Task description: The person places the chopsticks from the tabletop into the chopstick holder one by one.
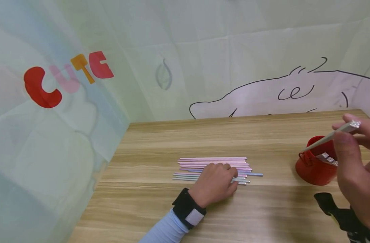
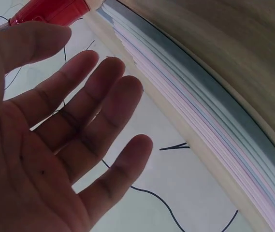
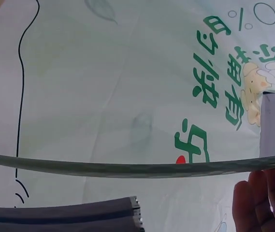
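Note:
My right hand [image 1: 356, 165] pinches a pale green chopstick [image 1: 327, 137] near its silvery patterned end. The chopstick slants over a small red bucket [image 1: 313, 175], its thin tip close to the rim by the handle. Patterned ends of several chopsticks [image 1: 329, 159] show inside the bucket. My left hand [image 1: 213, 185] is over a row of chopsticks lying on the table, fingers loosely bent and holding nothing in the left wrist view. Pink chopsticks [image 1: 212, 158] lie at the back, a blue chopstick [image 1: 257, 174] sticks out rightward, and green chopsticks [image 1: 181, 179] lie in front.
The wooden table [image 1: 136, 199] meets a printed cloth backdrop [image 1: 178, 44] behind and at the left. A dark bar-like thing [image 3: 60, 217] crosses the lower left of the right wrist view; its kind is unclear.

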A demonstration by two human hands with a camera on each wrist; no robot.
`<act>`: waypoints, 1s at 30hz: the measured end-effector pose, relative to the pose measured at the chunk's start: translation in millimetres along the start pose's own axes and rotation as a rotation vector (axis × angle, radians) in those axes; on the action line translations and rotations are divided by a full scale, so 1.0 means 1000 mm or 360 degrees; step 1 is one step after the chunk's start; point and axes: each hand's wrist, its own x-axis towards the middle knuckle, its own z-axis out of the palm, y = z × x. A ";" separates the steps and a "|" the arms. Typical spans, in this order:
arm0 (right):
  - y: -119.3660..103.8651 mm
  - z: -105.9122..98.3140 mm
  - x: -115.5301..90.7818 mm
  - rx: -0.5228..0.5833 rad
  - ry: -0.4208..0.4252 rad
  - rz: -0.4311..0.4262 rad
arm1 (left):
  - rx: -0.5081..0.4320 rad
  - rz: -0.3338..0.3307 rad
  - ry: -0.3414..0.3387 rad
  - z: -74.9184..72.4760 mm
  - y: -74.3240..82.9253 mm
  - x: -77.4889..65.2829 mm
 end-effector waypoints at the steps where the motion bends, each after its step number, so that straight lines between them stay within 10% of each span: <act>1: 0.001 0.000 0.000 -0.0003 0.0008 0.0011 | 0.0002 -0.0008 -0.0019 0.000 0.000 0.000; 11: 0.006 0.000 0.004 -0.0093 0.0104 0.0034 | 0.0051 -0.0014 -0.0033 0.005 -0.002 -0.003; 30: -0.011 0.001 0.016 -0.0077 -0.0188 0.0228 | 0.0059 0.0006 -0.0022 0.009 -0.004 -0.006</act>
